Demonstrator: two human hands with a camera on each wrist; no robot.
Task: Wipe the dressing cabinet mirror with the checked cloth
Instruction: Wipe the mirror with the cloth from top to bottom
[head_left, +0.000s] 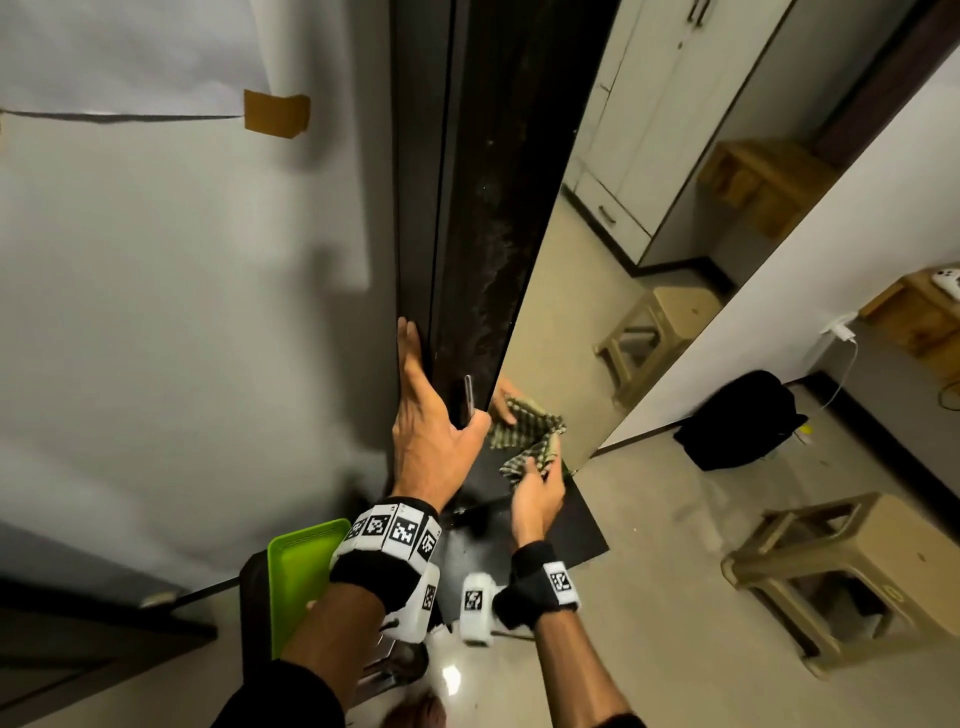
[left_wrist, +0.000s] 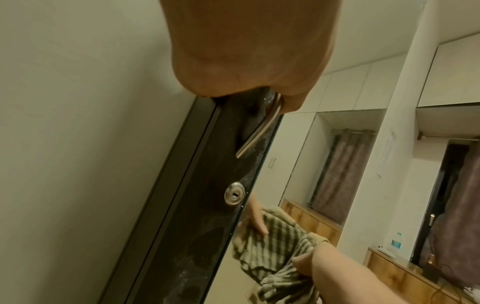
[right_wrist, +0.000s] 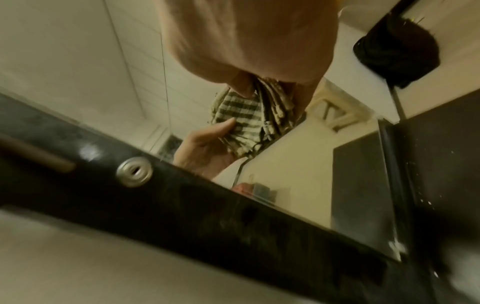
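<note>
- Our right hand clutches the crumpled green-and-cream checked cloth against the lower part of the cabinet mirror.
- Our left hand lies straight-fingered along the dark door frame, thumb by the slim metal handle.
- We judge the cloth light and floppy (best bunched in the palm); the glass wants gentle pressure.
- Both wrist views show a round silver lock; the head view does not.

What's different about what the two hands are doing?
The left hand lies flat, outstretched, on the dark door frame; the right hand grips the checked cloth. The left hand reaches higher; the right hand is lower, at the mirror. Both wear black wristbands.
</note>
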